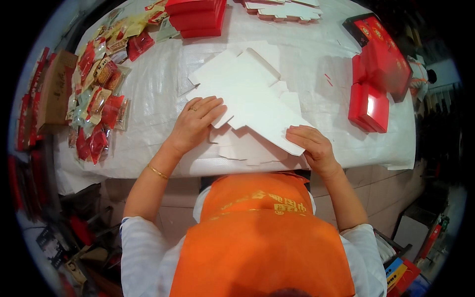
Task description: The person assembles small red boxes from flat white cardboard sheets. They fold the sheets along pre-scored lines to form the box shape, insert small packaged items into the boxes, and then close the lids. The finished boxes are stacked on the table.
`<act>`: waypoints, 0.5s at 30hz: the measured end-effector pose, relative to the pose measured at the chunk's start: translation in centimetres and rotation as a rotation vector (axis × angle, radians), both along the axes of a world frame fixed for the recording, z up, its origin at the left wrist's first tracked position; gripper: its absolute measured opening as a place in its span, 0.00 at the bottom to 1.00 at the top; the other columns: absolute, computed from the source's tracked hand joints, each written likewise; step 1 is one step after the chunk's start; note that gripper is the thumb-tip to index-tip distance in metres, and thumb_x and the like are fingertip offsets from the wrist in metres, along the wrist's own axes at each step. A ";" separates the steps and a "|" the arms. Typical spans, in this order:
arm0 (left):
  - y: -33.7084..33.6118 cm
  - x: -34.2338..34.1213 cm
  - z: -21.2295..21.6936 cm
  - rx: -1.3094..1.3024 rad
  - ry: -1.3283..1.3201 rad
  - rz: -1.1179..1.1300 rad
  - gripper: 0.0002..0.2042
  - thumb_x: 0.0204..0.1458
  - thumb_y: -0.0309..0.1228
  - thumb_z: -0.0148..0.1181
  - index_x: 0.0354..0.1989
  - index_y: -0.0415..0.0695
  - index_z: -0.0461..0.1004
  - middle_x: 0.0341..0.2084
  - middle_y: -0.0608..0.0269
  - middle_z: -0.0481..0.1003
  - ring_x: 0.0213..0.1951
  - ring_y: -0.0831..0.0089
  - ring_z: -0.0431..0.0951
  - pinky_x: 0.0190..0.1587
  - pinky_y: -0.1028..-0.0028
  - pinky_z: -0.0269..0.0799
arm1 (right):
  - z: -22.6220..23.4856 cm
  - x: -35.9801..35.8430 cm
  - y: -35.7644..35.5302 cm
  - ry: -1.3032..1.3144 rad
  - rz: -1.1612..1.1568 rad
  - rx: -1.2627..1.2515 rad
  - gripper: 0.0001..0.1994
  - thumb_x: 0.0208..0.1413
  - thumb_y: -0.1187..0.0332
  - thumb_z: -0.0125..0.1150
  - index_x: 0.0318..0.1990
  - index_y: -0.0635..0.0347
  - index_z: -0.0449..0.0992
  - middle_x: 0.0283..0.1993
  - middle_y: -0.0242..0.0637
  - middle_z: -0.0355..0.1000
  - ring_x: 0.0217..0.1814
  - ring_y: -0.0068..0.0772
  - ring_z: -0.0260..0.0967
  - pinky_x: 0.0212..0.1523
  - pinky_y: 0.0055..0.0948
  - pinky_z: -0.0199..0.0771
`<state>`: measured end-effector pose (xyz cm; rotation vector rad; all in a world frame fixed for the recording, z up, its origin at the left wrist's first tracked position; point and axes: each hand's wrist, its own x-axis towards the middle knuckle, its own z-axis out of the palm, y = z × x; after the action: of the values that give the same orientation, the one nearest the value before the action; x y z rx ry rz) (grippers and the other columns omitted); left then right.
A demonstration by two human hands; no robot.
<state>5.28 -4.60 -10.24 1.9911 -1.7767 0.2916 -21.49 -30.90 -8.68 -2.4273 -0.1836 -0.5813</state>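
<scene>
A flat white cardboard box blank [247, 86] with cut tabs lies at a slant in front of me, its near edge lifted a little. My right hand [314, 146] is closed on its near right corner, fingers on top. At its left edge my left hand [198, 121] has its fingers curled together over a flap; the thumb is hidden. Another pale flat blank [255, 148] shows beneath, on the white sheet covering the table.
On the left a pile of small wrapped packets [101, 94] lies beside a brown carton [58, 91]. Red boxes [198, 17] are stacked at the back, next to folded white blanks [284, 11]. More red boxes [368, 106] stand at the right, by a patterned dark-edged box [363, 27].
</scene>
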 end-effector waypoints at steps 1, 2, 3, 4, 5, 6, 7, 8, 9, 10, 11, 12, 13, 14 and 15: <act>0.0 0.5 -0.5 -0.037 -0.060 -0.013 0.24 0.41 0.16 0.65 0.51 0.42 0.77 0.54 0.60 0.77 0.56 0.61 0.78 0.58 0.64 0.72 | 0.0 -0.2 -0.4 0.016 0.027 0.003 0.28 0.38 0.88 0.55 0.50 0.60 0.82 0.53 0.42 0.79 0.57 0.46 0.76 0.59 0.42 0.76; -0.3 0.6 -0.5 -0.018 -0.059 -0.048 0.24 0.40 0.18 0.66 0.51 0.42 0.78 0.52 0.60 0.78 0.54 0.61 0.79 0.56 0.65 0.73 | 0.0 -0.6 -0.7 0.041 0.049 0.005 0.28 0.38 0.88 0.57 0.51 0.59 0.81 0.53 0.42 0.79 0.58 0.47 0.76 0.60 0.42 0.76; -0.6 0.7 -0.4 0.001 -0.057 -0.084 0.23 0.40 0.20 0.68 0.50 0.41 0.78 0.51 0.61 0.78 0.53 0.62 0.80 0.54 0.66 0.75 | 0.0 -0.8 -1.1 0.066 0.046 -0.076 0.27 0.41 0.87 0.56 0.52 0.58 0.81 0.55 0.41 0.78 0.60 0.46 0.75 0.61 0.43 0.74; -0.8 0.6 -0.4 0.019 -0.056 -0.120 0.23 0.39 0.21 0.69 0.49 0.41 0.78 0.49 0.61 0.78 0.51 0.62 0.80 0.52 0.67 0.76 | 0.1 -0.9 -1.7 0.092 0.042 -0.157 0.26 0.44 0.86 0.56 0.53 0.57 0.81 0.56 0.41 0.78 0.62 0.45 0.73 0.63 0.43 0.72; -1.0 0.2 -0.3 0.064 -0.031 -0.127 0.23 0.39 0.23 0.70 0.49 0.40 0.78 0.48 0.61 0.78 0.50 0.62 0.80 0.50 0.67 0.76 | 0.5 -0.8 -1.9 0.119 0.041 -0.238 0.25 0.47 0.85 0.56 0.54 0.56 0.81 0.57 0.40 0.77 0.64 0.44 0.72 0.65 0.44 0.71; -1.0 -0.4 -0.1 0.109 -0.007 -0.133 0.23 0.38 0.24 0.70 0.48 0.40 0.77 0.46 0.60 0.78 0.49 0.62 0.80 0.49 0.67 0.77 | 1.0 -1.0 -1.9 0.206 -0.041 -0.361 0.26 0.48 0.85 0.56 0.56 0.56 0.80 0.60 0.41 0.75 0.66 0.45 0.70 0.66 0.44 0.69; -1.1 -1.0 0.0 0.154 0.017 -0.140 0.23 0.37 0.25 0.71 0.47 0.39 0.77 0.45 0.60 0.77 0.48 0.63 0.80 0.48 0.67 0.77 | 1.7 -1.1 -1.8 0.295 -0.122 -0.483 0.26 0.49 0.84 0.56 0.57 0.55 0.78 0.62 0.41 0.74 0.67 0.45 0.68 0.67 0.45 0.67; -1.2 -1.6 0.3 0.180 0.029 -0.132 0.23 0.37 0.25 0.71 0.46 0.39 0.77 0.44 0.60 0.77 0.47 0.63 0.80 0.47 0.66 0.77 | 2.5 -1.3 -1.7 0.385 -0.202 -0.605 0.27 0.50 0.83 0.57 0.59 0.54 0.77 0.64 0.41 0.72 0.69 0.46 0.66 0.69 0.45 0.65; -1.4 -2.3 0.5 0.208 0.042 -0.124 0.22 0.37 0.26 0.71 0.45 0.39 0.76 0.43 0.60 0.76 0.46 0.63 0.79 0.45 0.66 0.77 | 2.7 -1.9 -1.5 0.500 -0.257 -0.632 0.29 0.51 0.83 0.56 0.62 0.52 0.74 0.67 0.44 0.68 0.70 0.49 0.64 0.68 0.45 0.64; -1.6 -3.0 0.7 0.235 0.053 -0.114 0.22 0.37 0.26 0.71 0.45 0.39 0.76 0.41 0.60 0.76 0.44 0.63 0.79 0.44 0.65 0.77 | 2.5 -1.8 -1.2 0.481 -0.218 -0.499 0.29 0.51 0.83 0.57 0.62 0.53 0.73 0.67 0.45 0.67 0.68 0.49 0.64 0.67 0.45 0.65; -1.8 -3.6 1.0 0.238 0.056 -0.111 0.21 0.37 0.26 0.71 0.44 0.39 0.76 0.41 0.60 0.75 0.43 0.63 0.79 0.43 0.65 0.76 | 2.5 -1.4 -0.3 0.457 -0.186 -0.365 0.29 0.50 0.82 0.58 0.62 0.53 0.73 0.66 0.46 0.67 0.67 0.50 0.65 0.66 0.45 0.66; -2.0 -4.2 1.1 0.241 0.060 -0.102 0.21 0.38 0.25 0.71 0.44 0.39 0.76 0.40 0.60 0.75 0.42 0.62 0.78 0.42 0.65 0.76 | 2.3 -0.6 0.7 0.431 -0.149 -0.231 0.29 0.50 0.82 0.59 0.62 0.53 0.72 0.65 0.47 0.67 0.66 0.50 0.65 0.65 0.44 0.67; -2.1 -4.8 1.1 0.244 0.064 -0.092 0.20 0.38 0.25 0.70 0.43 0.39 0.75 0.39 0.60 0.74 0.41 0.62 0.78 0.41 0.65 0.76 | 2.2 0.6 2.2 0.361 -0.123 -0.158 0.28 0.48 0.79 0.62 0.61 0.55 0.73 0.62 0.45 0.69 0.64 0.49 0.66 0.63 0.44 0.68; -2.3 -5.3 1.0 0.228 0.059 -0.087 0.19 0.39 0.25 0.69 0.43 0.39 0.75 0.39 0.60 0.74 0.41 0.62 0.78 0.40 0.66 0.76 | 2.2 2.1 4.1 0.290 -0.097 -0.086 0.28 0.46 0.77 0.65 0.59 0.57 0.73 0.58 0.43 0.70 0.61 0.48 0.67 0.60 0.43 0.69; -2.6 -5.8 0.6 0.210 0.056 -0.083 0.18 0.40 0.24 0.68 0.43 0.39 0.75 0.38 0.60 0.74 0.40 0.62 0.78 0.40 0.66 0.76 | 2.1 3.4 5.7 0.221 -0.072 -0.017 0.28 0.43 0.75 0.69 0.57 0.59 0.73 0.54 0.41 0.71 0.58 0.47 0.68 0.58 0.42 0.70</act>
<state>-0.51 -7.16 -9.59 2.0364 -1.9161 0.0225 -18.07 -25.25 -6.55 -2.5012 -0.0090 -0.3403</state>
